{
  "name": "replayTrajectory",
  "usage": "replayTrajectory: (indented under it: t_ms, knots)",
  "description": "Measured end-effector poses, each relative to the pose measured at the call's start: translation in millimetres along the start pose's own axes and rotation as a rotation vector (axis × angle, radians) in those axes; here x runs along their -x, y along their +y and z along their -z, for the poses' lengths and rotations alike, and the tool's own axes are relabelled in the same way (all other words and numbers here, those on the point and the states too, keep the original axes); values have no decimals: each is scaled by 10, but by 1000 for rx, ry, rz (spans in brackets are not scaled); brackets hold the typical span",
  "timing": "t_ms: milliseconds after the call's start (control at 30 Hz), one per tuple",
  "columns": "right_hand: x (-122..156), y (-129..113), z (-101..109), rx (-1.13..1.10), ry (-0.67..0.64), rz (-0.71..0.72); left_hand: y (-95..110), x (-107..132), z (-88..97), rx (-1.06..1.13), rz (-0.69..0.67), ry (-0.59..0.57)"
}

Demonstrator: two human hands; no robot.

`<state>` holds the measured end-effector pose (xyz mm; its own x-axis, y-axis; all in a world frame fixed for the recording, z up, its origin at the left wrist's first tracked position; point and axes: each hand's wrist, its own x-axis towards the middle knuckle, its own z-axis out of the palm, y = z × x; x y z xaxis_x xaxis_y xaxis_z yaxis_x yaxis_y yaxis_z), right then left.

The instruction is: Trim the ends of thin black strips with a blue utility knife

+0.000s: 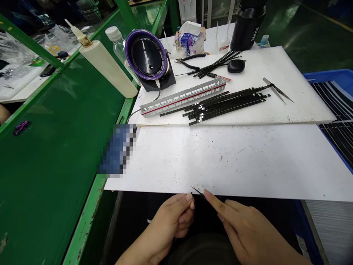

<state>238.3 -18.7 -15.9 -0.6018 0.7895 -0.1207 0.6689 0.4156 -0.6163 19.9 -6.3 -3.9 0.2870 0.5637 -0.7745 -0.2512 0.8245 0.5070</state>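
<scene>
Just past the table's near edge, my left hand (pixel 178 215) is closed in a pinch, thumb on top. A tiny dark tip shows at its fingertips; what it belongs to is hidden. My right hand (pixel 245 224) grips a thin dark pointed tool (pixel 196 190), index finger stretched along it. The tool's tip points left, close to my left thumb, and its handle is hidden by the fingers. Farther off, black strips (pixel 226 105) lie in a loose bundle beside a grey slotted channel (pixel 183 98) with a red line. Tweezers (pixel 278 91) lie to their right.
A white foam board (pixel 298 110) carries cutting pliers (pixel 190 62), more black strips (pixel 217 64), a black oval case (pixel 236 66) and a purple-rimmed fan (pixel 146 55). Behind stands a black bottle (pixel 248 27). A squeeze bottle (pixel 110 70) leans left by the green partition (pixel 49 147). A blue bin (pixel 331 77) is right.
</scene>
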Motion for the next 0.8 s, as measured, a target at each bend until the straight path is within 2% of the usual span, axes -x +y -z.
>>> replayTrajectory:
  t_ms: [100,233,633,800]
  knots:
    - [-8,10,44,-106,-19,-15,15,-1,0,8,9,-8]
    - [-16,9,76,-121,-45,-25,21,0,5,30,21,-5]
    - [1,1,30,113,-32,3,17,8,-5,38,27,-10]
    - [-12,26,59,20,-29,-1,28,12,-10,54,24,-15]
